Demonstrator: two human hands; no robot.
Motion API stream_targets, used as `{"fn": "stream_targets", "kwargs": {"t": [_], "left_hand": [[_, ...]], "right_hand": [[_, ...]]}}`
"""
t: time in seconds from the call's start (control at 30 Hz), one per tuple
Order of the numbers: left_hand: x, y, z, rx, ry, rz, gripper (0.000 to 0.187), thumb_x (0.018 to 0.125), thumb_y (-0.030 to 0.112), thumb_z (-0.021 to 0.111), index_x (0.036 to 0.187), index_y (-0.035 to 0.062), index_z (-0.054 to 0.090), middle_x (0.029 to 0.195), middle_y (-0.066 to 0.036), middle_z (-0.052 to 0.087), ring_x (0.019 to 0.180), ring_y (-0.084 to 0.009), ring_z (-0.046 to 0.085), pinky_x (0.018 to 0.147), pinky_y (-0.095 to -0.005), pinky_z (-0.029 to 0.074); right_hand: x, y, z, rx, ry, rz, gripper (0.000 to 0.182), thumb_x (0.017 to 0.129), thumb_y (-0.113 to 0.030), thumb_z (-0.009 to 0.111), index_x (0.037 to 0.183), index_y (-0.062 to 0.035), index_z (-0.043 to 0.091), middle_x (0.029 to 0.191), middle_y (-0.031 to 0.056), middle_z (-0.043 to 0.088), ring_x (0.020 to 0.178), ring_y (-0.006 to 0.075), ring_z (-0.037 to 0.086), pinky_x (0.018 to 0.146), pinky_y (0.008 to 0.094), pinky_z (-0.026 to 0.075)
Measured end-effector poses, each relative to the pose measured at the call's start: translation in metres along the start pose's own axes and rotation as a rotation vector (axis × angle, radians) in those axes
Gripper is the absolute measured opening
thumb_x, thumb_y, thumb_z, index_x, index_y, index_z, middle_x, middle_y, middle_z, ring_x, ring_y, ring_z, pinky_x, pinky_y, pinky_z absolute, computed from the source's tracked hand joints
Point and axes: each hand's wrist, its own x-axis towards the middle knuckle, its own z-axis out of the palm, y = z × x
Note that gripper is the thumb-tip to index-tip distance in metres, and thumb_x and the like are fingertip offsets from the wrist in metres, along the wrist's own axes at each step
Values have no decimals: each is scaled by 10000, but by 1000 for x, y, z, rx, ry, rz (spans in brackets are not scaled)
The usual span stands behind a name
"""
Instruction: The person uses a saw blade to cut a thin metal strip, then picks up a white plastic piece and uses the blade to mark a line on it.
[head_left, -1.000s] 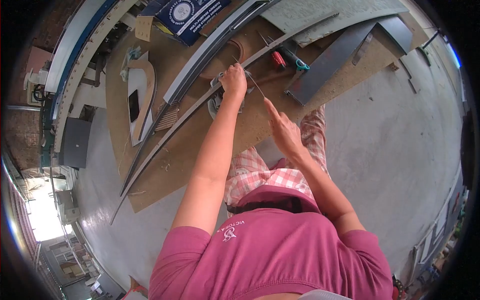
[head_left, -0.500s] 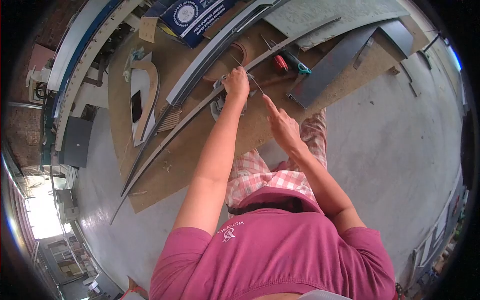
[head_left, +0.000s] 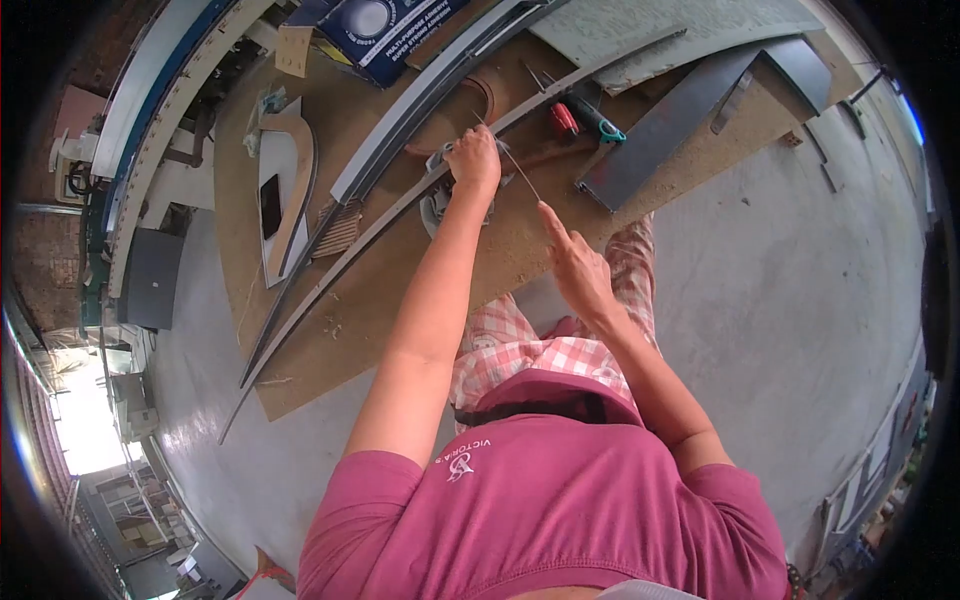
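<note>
My left hand is closed on a long, thin curved strip that runs diagonally over the brown board. In my right hand is a thin metal rod-like tool, its index finger stretched along it; the handle is hidden in the palm. The tool's thin shaft crosses the strip beside my left hand. Under the strip, near my left wrist, lies a grey crumpled cloth. Red-handled pliers and a teal-handled tool lie just right of the strip.
The brown board carries a thick dark curved profile, a phone on a white piece, a curved wooden piece and a blue box. Dark panels lie at the right. Grey floor surrounds the board.
My right hand has moved slightly down and right, drawing the tool back, so more of its shaft shows near the strip. My left hand stays in nearly the same place.
</note>
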Motion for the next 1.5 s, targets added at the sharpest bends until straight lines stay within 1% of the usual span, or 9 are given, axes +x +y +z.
{"fn": "stream_targets", "kwargs": {"t": [0.2, 0.4, 0.5, 0.7, 0.87, 1.1, 1.2, 1.37, 1.5], "left_hand": [[-1, -2, -4, -34, -20, 6, 164, 899, 142, 460, 984, 60, 573, 1012, -97, 625, 985, -285, 612, 803, -513, 489], [-2, 1, -2, -30, -14, -6, 164, 899, 143, 458, 984, 60, 571, 1013, -97, 626, 989, -281, 611, 815, -503, 485], [-1, -1, -2, -59, -22, -20, 162, 898, 140, 459, 983, 61, 572, 1011, -97, 626, 986, -282, 613, 816, -502, 484], [2, 0, -3, -33, -25, -9, 169, 895, 135, 458, 986, 54, 576, 1021, -111, 625, 989, -293, 612, 803, -504, 491], [1, -4, -1, -84, -30, -12, 167, 888, 133, 468, 974, 48, 583, 1021, -117, 624, 998, -294, 609, 792, -515, 492], [-3, 0, 1, -24, 17, 12, 152, 884, 125, 470, 951, 59, 589, 996, -97, 635, 966, -296, 619, 781, -503, 497], [0, -2, 1, -68, -4, -22, 152, 884, 123, 469, 954, 57, 587, 999, -93, 629, 972, -293, 615, 783, -498, 497], [2, -2, 4, 4, 27, 6, 158, 890, 127, 454, 954, 64, 585, 984, -90, 631, 963, -281, 621, 782, -475, 502], [-4, 0, 0, -35, -26, -25, 164, 893, 132, 450, 970, 66, 579, 995, -93, 628, 977, -279, 616, 789, -478, 499]], "right_hand": [[18, -4, 7, 28, 78, -85, 633, 856, -40, 393, 1423, -272, 235, 902, 215, 562, 770, 394, 608, 685, 469, 476], [-2, 4, 6, 16, 28, -14, 596, 872, -70, 394, 1418, -264, 252, 902, 221, 563, 770, 398, 605, 686, 463, 475], [14, -2, 6, 38, 60, -72, 602, 874, -82, 399, 1424, -268, 237, 904, 231, 560, 776, 405, 603, 687, 465, 474], [-4, 3, -1, 31, 25, -19, 575, 885, -88, 390, 1417, -255, 249, 901, 231, 562, 779, 408, 599, 684, 463, 474], [14, -4, 4, 26, 40, -64, 604, 872, -70, 400, 1423, -257, 238, 910, 227, 560, 778, 395, 605, 683, 463, 476], [-5, 7, 9, 12, 38, -35, 609, 864, -55, 397, 1421, -244, 243, 910, 225, 560, 766, 391, 603, 670, 464, 476], [10, -1, 5, 27, 69, -89, 622, 859, -41, 398, 1424, -245, 236, 916, 228, 560, 771, 395, 607, 667, 466, 480], [-7, 4, 3, 9, 20, -30, 621, 854, -29, 394, 1419, -239, 243, 914, 231, 560, 769, 396, 606, 667, 463, 480], [1, 1, 5, 23, 18, -31, 620, 857, -35, 396, 1420, -243, 239, 913, 227, 561, 769, 394, 604, 669, 465, 478]]}}
